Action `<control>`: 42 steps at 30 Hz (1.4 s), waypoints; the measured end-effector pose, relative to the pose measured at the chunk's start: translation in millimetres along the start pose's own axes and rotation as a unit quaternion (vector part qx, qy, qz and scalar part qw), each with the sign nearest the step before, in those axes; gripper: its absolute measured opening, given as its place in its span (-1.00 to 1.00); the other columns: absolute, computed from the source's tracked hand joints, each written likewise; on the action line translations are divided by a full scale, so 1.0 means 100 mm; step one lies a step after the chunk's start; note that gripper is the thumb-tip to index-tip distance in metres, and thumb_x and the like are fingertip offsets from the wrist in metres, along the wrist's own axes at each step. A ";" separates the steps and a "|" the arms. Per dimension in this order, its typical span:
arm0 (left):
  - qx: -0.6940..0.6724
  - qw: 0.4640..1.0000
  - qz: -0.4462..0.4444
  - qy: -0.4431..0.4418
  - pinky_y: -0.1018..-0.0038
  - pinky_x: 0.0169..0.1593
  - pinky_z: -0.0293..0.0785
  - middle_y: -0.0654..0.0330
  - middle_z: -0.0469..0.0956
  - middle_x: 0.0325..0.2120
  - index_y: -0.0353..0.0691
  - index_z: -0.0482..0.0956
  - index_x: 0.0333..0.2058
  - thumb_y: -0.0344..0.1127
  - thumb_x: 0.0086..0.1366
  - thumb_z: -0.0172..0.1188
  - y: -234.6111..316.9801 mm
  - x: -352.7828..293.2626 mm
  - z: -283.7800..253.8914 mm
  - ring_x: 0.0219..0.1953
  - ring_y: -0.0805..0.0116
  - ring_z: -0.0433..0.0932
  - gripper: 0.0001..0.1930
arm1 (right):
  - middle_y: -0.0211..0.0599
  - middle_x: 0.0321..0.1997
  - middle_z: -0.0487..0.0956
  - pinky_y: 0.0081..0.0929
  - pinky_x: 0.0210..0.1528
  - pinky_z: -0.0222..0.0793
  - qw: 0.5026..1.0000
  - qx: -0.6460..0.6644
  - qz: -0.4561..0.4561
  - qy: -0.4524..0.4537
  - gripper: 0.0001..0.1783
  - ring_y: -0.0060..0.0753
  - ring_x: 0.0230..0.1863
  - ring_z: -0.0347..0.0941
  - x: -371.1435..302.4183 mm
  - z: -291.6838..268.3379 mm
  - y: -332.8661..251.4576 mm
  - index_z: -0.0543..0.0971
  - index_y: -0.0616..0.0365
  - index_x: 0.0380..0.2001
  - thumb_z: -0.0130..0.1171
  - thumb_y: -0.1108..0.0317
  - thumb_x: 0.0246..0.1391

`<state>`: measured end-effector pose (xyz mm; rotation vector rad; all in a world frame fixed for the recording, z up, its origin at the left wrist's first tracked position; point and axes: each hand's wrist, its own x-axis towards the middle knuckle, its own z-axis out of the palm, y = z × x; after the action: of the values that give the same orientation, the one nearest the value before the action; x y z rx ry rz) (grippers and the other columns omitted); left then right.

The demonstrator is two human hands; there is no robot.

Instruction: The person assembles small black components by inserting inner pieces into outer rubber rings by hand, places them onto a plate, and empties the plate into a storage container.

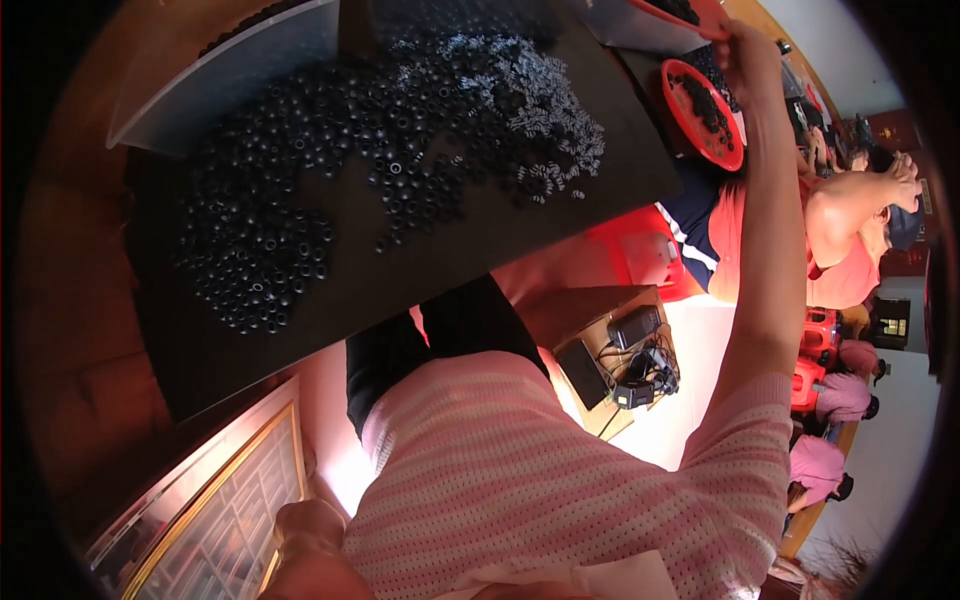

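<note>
At the upper right, my right hand point(748, 62) is closed on the rim of a red basin point(708, 22) that holds dark small parts; the basin is partly cut off by the top edge. Just below it stands a second red bowl point(738, 150) with dark pieces in it. My left hand point(308, 522) is low at the left, beside my body and away from the table; its fingers are hidden. Many small black ring-shaped parts point(265, 240) lie spread on the dark tabletop point(420, 290). Striped grey-white small parts point(560, 110) are heaped at their right.
A translucent plastic bin point(230, 75) stands at the table's far left, another clear bin point(640, 30) at the far right. An open cardboard box point(590, 312) with chargers and cables is below the table. Beside my right arm sits a person in a red top point(850, 280); others sit farther off.
</note>
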<state>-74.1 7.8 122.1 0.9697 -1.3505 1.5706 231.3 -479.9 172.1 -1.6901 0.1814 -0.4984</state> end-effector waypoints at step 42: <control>0.037 0.689 -0.685 -0.233 0.53 -0.57 0.36 0.14 0.49 -0.60 -0.35 0.54 -0.38 -0.44 0.26 0.15 -0.29 -1.28 0.17 -0.66 0.38 0.45 -0.92 | -0.24 -0.20 0.55 -0.49 -0.23 0.47 0.996 0.073 -0.034 -0.044 -0.69 -0.40 -0.19 0.50 -0.72 0.14 0.52 0.49 0.35 -0.11 0.03 0.42 0.09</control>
<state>-0.7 -20.0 15.7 1.8628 -0.4198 0.1788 181.3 -448.6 103.9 -1.5749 0.0228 -0.4749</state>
